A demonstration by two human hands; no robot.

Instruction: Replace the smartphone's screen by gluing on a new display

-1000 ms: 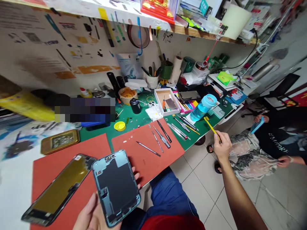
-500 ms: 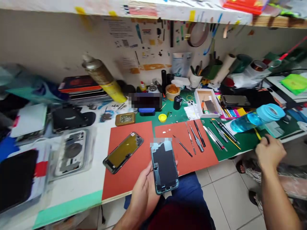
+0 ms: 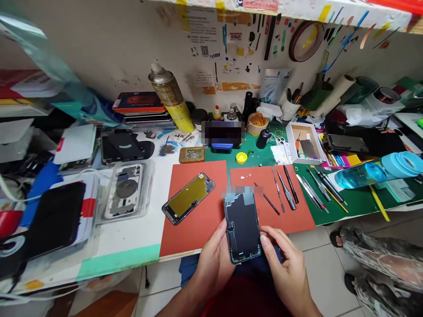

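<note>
My left hand [image 3: 214, 253] cradles a phone screen [image 3: 245, 229] from its left side and below, its dark, black-backed inner side facing up. My right hand [image 3: 286, 259] is at its right edge, with the thumb and fingertips closed against that edge. Part of my left hand's fingers is hidden under the screen. Beyond it, on the left reddish-brown mat [image 3: 178, 242], another phone screen [image 3: 190, 198] lies slanted with its gold-coloured back up. On the right mat [image 3: 297, 224] lie a thin dark tool [image 3: 267, 199], a metal pick [image 3: 278, 189] and tweezers [image 3: 287, 190].
A blue water bottle [image 3: 376, 169] lies at the right beside a yellow stick [image 3: 379, 203] and several tools. A spray can [image 3: 173, 99] stands behind. Phone housings and a dark phone [image 3: 56, 218] are on the left. Another person's legs [image 3: 376, 251] show at the right.
My right hand has come from beside the bottle and yellow stick to the phone screen's right edge. The view has swung left; my left hand keeps holding the screen.
</note>
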